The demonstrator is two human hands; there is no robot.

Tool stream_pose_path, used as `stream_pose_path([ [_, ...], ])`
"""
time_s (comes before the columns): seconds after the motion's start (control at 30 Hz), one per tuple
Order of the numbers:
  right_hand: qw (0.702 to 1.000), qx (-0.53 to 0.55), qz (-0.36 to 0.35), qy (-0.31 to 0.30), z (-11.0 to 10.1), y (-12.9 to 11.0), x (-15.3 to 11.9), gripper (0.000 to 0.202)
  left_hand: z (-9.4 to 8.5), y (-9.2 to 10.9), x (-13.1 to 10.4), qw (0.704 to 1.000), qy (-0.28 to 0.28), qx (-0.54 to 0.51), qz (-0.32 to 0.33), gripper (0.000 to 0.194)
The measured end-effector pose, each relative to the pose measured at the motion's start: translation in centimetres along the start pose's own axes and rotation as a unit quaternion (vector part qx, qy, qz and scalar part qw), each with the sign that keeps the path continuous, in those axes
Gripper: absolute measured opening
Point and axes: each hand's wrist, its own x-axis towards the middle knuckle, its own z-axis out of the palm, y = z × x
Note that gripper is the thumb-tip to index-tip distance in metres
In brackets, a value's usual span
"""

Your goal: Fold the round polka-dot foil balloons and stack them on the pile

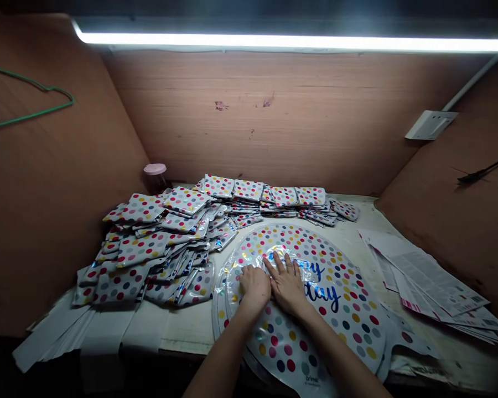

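A flat, round foil balloon [348, 287] with coloured dots and blue lettering lies on top of other flat balloons at the table's front. My right hand [288, 282] rests flat on it, fingers spread, over part of the lettering. Just left of it, my left hand [255, 287] is closed, its fingers curled down against the balloon's surface. Whatever those fingers may pinch is hidden. Wrinkled, shiny foil shows around both hands, which nearly touch each other.
Folded dotted foil packets [141, 249] are heaped at the left, and more stacked packets [249, 190] line the back. Printed sheets [427, 271] lie at the right, white paper strips [53, 326] at the front left. A pink-lidded jar [155, 170] stands in the back left corner.
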Motion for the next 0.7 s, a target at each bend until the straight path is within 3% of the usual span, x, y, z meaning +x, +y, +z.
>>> stream_pose_path([
  [0.13,0.999,0.029,0.019,-0.024,-0.6,0.5,0.5,0.056,0.7,-0.2,-0.4,0.999,0.012,-0.044,-0.013,0.025],
  [0.23,0.993,0.106,0.06,0.006,-2.0,1.8,-0.4,0.055,0.9,-1.1,-0.8,0.995,0.02,-0.097,-0.018,0.022],
  [0.37,0.962,0.238,0.113,0.07,-3.3,3.4,-5.0,0.054,0.5,-3.0,-0.6,0.977,0.02,-0.21,-0.03,0.022],
  [0.53,0.924,0.333,0.178,0.057,-3.3,2.6,-9.5,0.049,0.3,-4.5,0.3,0.944,0.048,-0.325,-0.005,0.011],
  [0.6,0.889,0.394,0.226,0.049,-3.5,1.3,-9.4,0.055,0.6,-4.7,0.2,0.931,0.045,-0.363,0.008,0.014],
  [0.63,0.857,0.441,0.262,0.047,-3.7,0.6,-9.0,0.062,0.7,-4.7,0.0,0.917,0.032,-0.396,0.018,0.017],
  [0.7,0.765,0.554,0.323,0.061,-4.1,-0.8,-8.0,0.075,0.9,-4.7,-0.5,0.87,-0.013,-0.491,0.043,0.025],
])
